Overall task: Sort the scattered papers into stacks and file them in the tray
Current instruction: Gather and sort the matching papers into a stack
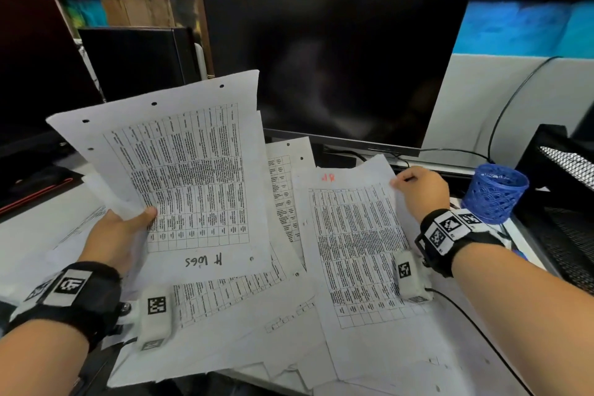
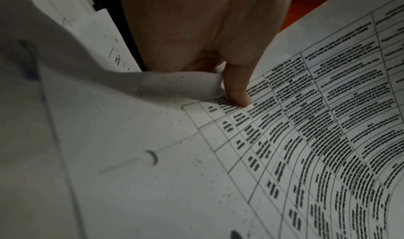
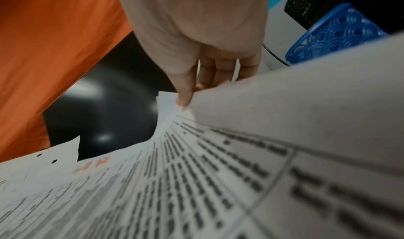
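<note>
Plainly little is sorted: the left hand (image 1: pixel 119 231) holds a lifted sheaf (image 1: pixel 180 170), the right hand (image 1: pixel 421 190) pinches one sheet's corner (image 1: pixel 360 251), other papers (image 1: pixel 257 331) sprawl across the surface (no neat stacks), and the tray (image 1: pixel 565 177) seemingly holds none.

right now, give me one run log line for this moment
left hand: holds raised white table-printed sheets | right hand: pinches corner of red-marked printed sheet | black mesh tray: no papers filed yet

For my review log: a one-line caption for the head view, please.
Left hand holds up white printed table sheets; right hand pinches another sheet's corner.
</note>
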